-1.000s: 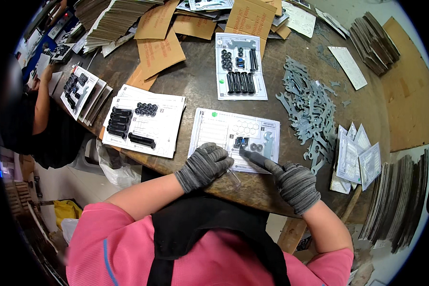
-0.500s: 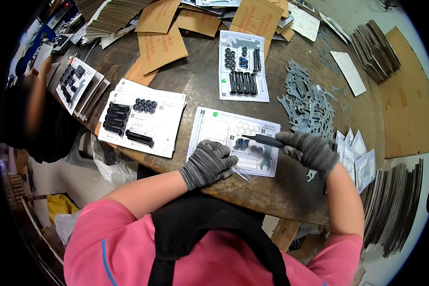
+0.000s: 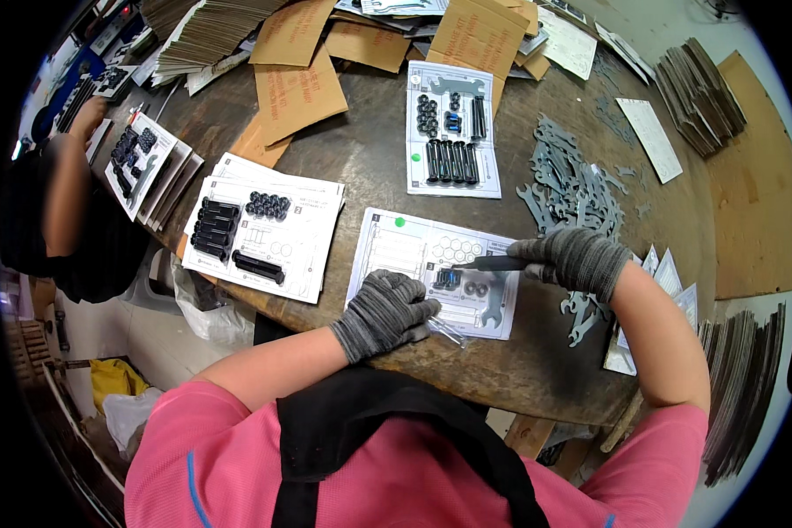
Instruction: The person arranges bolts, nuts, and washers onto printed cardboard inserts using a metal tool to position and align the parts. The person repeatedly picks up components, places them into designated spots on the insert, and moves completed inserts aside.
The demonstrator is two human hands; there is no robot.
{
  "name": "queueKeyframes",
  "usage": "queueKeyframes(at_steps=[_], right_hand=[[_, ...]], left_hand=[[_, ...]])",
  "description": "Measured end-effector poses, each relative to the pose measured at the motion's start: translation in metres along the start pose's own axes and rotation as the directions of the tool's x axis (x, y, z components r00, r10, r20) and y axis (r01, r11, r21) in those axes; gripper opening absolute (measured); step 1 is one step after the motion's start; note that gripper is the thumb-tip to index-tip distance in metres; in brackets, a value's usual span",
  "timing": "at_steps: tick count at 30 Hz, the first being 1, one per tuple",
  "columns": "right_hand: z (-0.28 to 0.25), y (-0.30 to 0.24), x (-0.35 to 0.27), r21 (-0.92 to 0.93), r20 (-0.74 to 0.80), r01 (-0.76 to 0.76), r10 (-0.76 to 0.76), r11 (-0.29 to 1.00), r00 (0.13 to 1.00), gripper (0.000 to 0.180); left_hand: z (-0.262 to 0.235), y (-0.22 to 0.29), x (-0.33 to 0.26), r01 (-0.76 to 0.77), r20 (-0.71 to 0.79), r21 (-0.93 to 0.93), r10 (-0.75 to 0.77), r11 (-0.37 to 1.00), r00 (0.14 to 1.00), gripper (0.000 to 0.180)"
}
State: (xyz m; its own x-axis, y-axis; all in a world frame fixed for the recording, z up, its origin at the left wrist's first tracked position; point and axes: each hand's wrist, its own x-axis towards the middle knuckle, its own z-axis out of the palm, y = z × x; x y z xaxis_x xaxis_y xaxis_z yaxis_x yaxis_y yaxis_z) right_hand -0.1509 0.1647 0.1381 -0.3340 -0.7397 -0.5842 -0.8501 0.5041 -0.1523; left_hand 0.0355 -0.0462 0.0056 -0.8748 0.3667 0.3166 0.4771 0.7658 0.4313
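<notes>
Brown, worn tabletop spreads across the head view. Over the printed card, a dark slim tool points left, its long axis running crosswise; the right hand's fingers pinch its right end. The left hand's fingers bend close together beside a clear strip; I cannot tell whether they grip it.

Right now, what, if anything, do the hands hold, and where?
The right hand holds a dark tool by the end opposite its tip; the left hand, unclear.
</notes>
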Motion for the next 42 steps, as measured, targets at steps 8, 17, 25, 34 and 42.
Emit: queueKeyframes(at_steps=[8, 17, 25, 34, 42], right_hand=[[0.014, -0.008, -0.023, 0.078, -0.079, -0.052, 0.058, 0.996, 0.995, 0.036], [0.056, -0.098, -0.04, 0.846, 0.278, -0.439, 0.453, 0.302, 0.847, 0.046], [0.122, -0.122, -0.053, 0.728, 0.043, -0.391, 0.532, 0.563, 0.845, 0.048], [0.078, -0.134, -0.038, 0.718, -0.122, -0.259, 0.483, 0.646, 0.867, 0.05], [0.022, -0.153, -0.017, 0.607, 0.213, -0.487, 0.462, 0.628, 0.861, 0.051]], left_hand=[[0.001, 0.001, 0.002, -0.024, -0.078, 0.01, 0.025, 1.0, 0.997, 0.036], [-0.001, 0.003, 0.003, -0.015, -0.076, 0.003, 0.015, 1.0, 0.997, 0.033], [-0.003, 0.008, 0.004, -0.001, -0.033, 0.045, 0.003, 0.999, 0.999, 0.033], [0.006, 0.001, -0.008, -0.096, -0.074, -0.051, 0.092, 0.994, 0.993, 0.031], [0.011, 0.006, -0.009, -0.06, -0.089, -0.001, 0.059, 0.998, 0.994, 0.025]])
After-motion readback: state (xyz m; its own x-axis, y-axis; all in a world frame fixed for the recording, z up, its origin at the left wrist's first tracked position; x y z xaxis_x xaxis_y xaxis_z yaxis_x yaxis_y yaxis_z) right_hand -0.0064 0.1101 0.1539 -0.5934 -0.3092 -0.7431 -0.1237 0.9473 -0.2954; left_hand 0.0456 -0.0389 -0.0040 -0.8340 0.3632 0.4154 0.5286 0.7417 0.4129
